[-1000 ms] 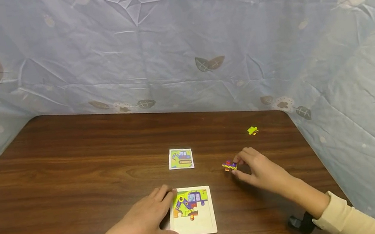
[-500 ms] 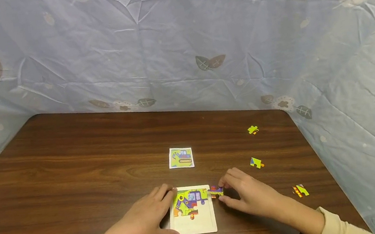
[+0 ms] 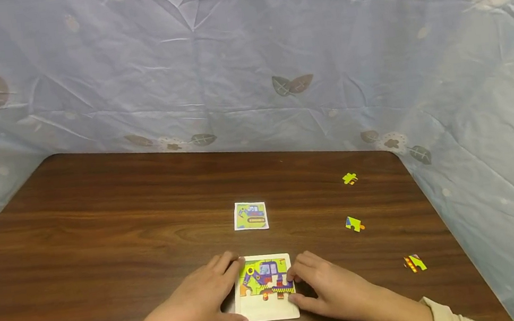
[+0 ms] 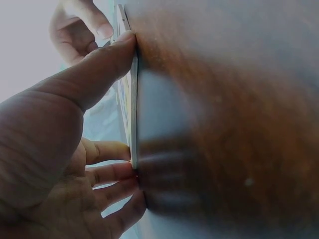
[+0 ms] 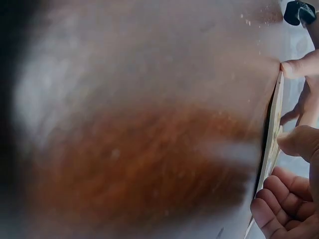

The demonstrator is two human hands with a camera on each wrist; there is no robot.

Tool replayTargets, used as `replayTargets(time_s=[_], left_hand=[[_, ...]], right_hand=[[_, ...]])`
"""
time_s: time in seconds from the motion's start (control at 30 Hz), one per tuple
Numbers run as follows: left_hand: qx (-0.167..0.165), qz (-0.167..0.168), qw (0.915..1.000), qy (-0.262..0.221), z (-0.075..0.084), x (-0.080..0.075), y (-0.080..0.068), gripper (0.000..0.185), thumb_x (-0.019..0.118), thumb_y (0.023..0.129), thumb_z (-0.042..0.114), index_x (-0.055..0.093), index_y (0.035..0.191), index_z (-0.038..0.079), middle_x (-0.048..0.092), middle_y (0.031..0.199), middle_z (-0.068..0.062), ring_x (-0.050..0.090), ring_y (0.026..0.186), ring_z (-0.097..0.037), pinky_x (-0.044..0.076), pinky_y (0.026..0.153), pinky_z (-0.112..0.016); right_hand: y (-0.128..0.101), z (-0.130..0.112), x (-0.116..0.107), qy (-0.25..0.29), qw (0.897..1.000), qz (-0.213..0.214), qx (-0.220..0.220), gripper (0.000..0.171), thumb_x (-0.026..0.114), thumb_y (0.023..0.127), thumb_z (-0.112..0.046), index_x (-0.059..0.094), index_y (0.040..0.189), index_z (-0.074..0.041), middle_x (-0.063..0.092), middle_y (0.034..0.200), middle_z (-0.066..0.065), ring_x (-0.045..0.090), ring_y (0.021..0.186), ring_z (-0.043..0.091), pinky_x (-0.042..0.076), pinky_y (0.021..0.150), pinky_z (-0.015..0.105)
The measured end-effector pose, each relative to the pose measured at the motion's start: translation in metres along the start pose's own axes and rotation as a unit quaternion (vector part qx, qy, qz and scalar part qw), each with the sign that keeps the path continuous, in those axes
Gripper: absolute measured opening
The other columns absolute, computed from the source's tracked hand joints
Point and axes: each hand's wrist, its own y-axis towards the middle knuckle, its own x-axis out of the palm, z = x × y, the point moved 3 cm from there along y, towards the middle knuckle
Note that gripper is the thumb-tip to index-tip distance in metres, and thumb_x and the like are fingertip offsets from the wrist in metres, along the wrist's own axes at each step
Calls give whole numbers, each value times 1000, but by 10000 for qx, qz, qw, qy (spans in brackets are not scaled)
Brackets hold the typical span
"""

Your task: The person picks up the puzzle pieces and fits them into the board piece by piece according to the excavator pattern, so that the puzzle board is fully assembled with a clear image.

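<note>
Three loose jigsaw pieces remain outside the puzzle tray point(image 3: 268, 313), all on the counter point(image 3: 101, 228) to its right: a lime one with an orange-striped corner point(image 3: 349, 178), farthest beyond the tray; a lime-and-blue one point(image 3: 354, 224), also beyond it but closer; and a lime-and-red one point(image 3: 414, 263), level with the tray and well apart from it.

Right hand point(image 3: 332, 285): pinches a purple piece with a yellow-striped band point(image 3: 281, 289) at the tray's right side. The piece lies over the middle row; a pale gap shows above it, so probably not seated.

Left hand point(image 3: 204, 298): fingers extended, gripping nothing, bracing the tray's left edge, thumb at the near corner.

Progress: excavator section point(image 3: 258, 271) assembled across the tray's far part; near strip bare. Picture card point(image 3: 250, 216) lies just beyond the tray. Estimate: over half done; left are the pinched piece and the three outside.
</note>
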Motion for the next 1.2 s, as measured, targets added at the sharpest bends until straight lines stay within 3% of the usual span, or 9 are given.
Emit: replayTargets(time_s=[0.37,0.63,0.9,1.2], left_hand=[[3,22,10000,-38,1,0,1,103,82,77,67,48,151,3,52,147,-10,56,133,-32,57,101,-54],[34,55,10000,20,1,1,2,103,81,77,68,49,150,3,52,146,-9,57,131,-31,58,98,-53],[17,23,10000,-9,1,1,2,104,81,77,67,48,151,2,52,147,-10,56,132,-32,58,100,-53],[23,38,10000,-21,1,1,2,103,82,77,67,48,151,3,52,147,-11,57,133,-35,57,102,-55]], right_hand=[[4,-2,2,-13,10000,-56,-48,27,67,102,-38,72,114,-14,61,105,-10,47,92,-1,50,76,13],[5,-4,4,-191,9997,-67,117,28,70,101,-35,72,116,-13,63,109,-7,50,97,2,54,81,19],[8,-2,6,37,9990,-213,393,28,76,96,-33,68,113,-12,57,100,-10,47,94,1,51,79,16],[8,-3,5,-219,9995,83,215,24,74,97,-30,69,111,-12,59,101,-9,47,93,2,51,78,17]])
